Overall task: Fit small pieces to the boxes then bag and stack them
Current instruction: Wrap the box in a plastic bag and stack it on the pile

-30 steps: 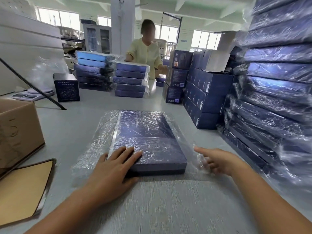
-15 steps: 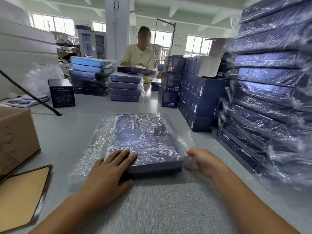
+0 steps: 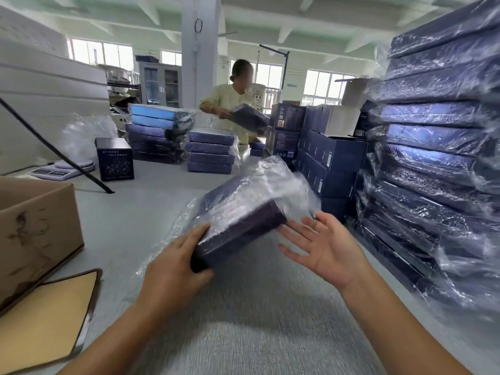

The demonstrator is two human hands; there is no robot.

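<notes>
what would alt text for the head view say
A person's left hand grips a tilted dark blue box in a clear plastic bag above a grey table, the right hand open beside it. Bagged boxes stack high at right.

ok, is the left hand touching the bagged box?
Touching. The head view shows the left hand wrapped around the near corner of the bagged box, no gap.
</notes>
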